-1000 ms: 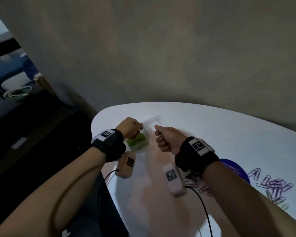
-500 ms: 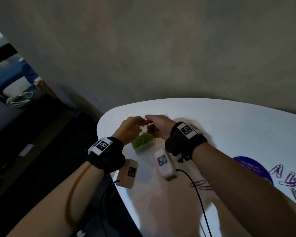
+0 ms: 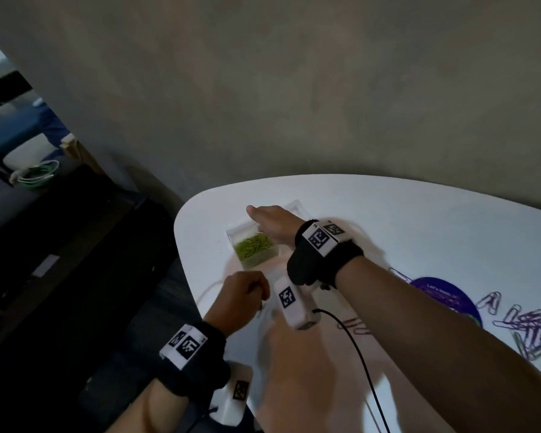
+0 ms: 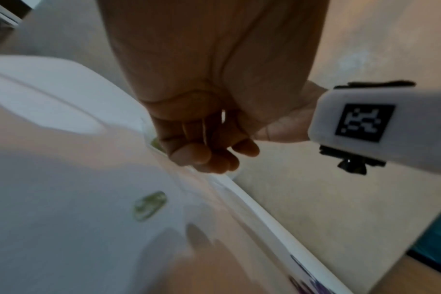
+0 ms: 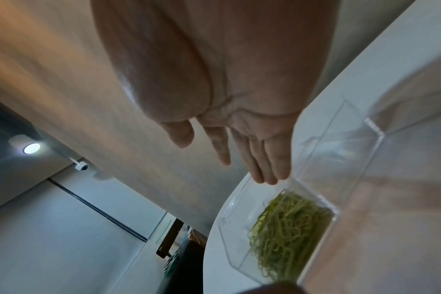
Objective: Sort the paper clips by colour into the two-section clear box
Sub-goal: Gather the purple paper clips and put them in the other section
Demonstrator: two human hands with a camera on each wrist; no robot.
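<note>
A two-section clear box sits near the white table's left end. Its near section holds a heap of green paper clips; the far section looks bare. My right hand hovers flat over the box with straight fingers and holds nothing. In the right wrist view the right hand's fingers point past the clear box and the green paper clips. My left hand is curled into a fist nearer the front edge. The left hand shows nothing in its fingers. One green clip lies on the table.
A pile of purple and green clips lies at the right beside a purple round disc. A few pinkish clips lie under my right forearm. The table's rounded left edge drops to a dark floor; a wall stands behind.
Both hands met above the box half a second ago. The right hand has since flattened out over it, and the left hand has drawn back toward the front edge as a fist.
</note>
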